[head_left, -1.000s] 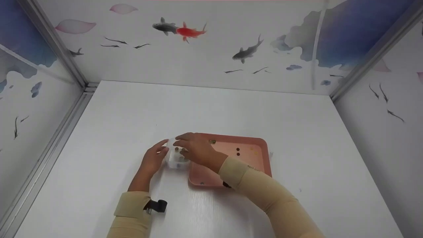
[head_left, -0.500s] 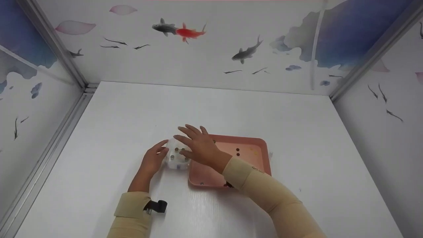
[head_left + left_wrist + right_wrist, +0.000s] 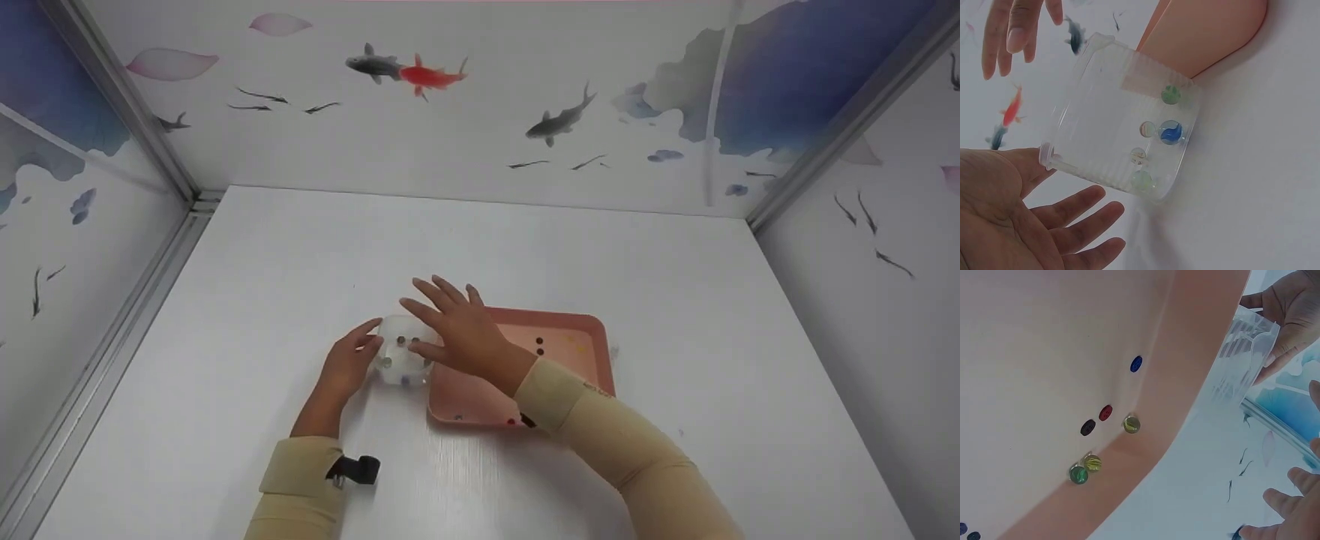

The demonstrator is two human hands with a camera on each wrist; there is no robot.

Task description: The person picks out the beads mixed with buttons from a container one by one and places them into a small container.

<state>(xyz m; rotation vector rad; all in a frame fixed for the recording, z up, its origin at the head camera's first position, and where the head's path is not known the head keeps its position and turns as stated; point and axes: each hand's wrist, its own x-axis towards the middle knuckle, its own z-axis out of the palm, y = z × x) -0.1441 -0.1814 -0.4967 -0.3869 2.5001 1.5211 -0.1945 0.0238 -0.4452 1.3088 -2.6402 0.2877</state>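
Note:
In the head view a clear plastic box [image 3: 396, 328] stands left of a pink tray [image 3: 600, 367]. Several glass marbles lie on its floor, among them a blue-swirled marble [image 3: 1171, 133] and a green marble [image 3: 1171, 94]. My left hand [image 3: 351, 367] rests against the box's left side with thumb and fingers fairly straight. Above the tray's left edge, near the box, my right hand [image 3: 472, 334] hovers with fingers spread and nothing in them. The right wrist view shows tray contents: a yellow-swirled marble [image 3: 1131, 424], a green marble [image 3: 1078, 475], a blue button [image 3: 1136, 364] and a red button [image 3: 1105, 413].
Two dark buttons [image 3: 540, 346] and some yellow pieces [image 3: 577, 343] lie in the tray's right part. The white table [image 3: 675, 300] is bounded by panels painted with fish [image 3: 559, 124]. My right arm crosses the tray's front right corner.
My right hand has lifted from over the box, moved up and right, and spread its fingers. Marbles inside the box have shifted slightly. The left hand has stayed in place.

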